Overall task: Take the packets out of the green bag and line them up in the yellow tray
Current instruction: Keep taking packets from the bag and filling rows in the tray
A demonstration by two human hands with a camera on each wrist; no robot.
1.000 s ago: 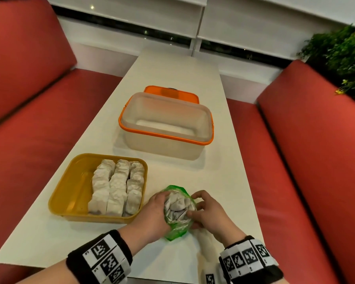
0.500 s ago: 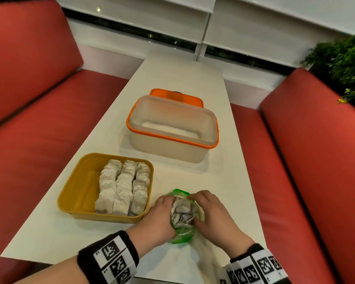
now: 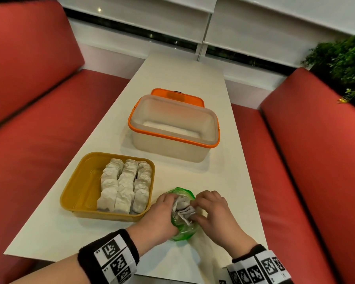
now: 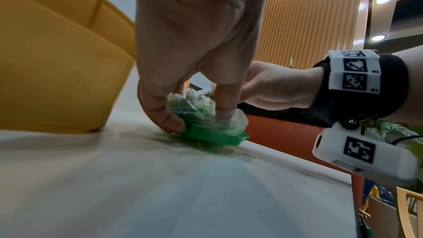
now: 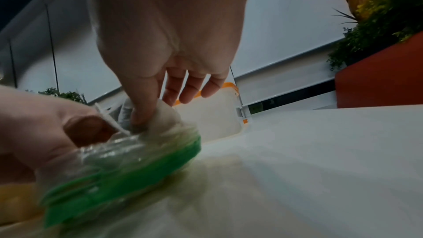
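A green plastic bag (image 3: 183, 232) (image 4: 210, 133) (image 5: 119, 175) lies on the white table near its front edge, just right of the yellow tray (image 3: 80, 189) (image 4: 57, 64). My left hand (image 3: 162, 214) (image 4: 194, 61) grips the bag's left side. My right hand (image 3: 211, 212) (image 5: 160, 42) reaches into its open mouth and pinches a crumpled white packet (image 3: 183, 212) (image 5: 164, 115) between thumb and forefinger. Three rows of white packets (image 3: 125, 185) fill the tray's right half; its left half is bare.
A translucent box with an orange rim (image 3: 172, 128) (image 5: 219, 115) stands open behind the tray, its orange lid (image 3: 176, 95) behind it. Red bench seats (image 3: 39, 130) flank the narrow table (image 3: 184, 74). Plants (image 3: 344, 64) stand at the far right.
My right hand has moved from the bag's right edge into its mouth and closed on a packet. The left hand keeps its hold on the bag. The head view has shifted a little.
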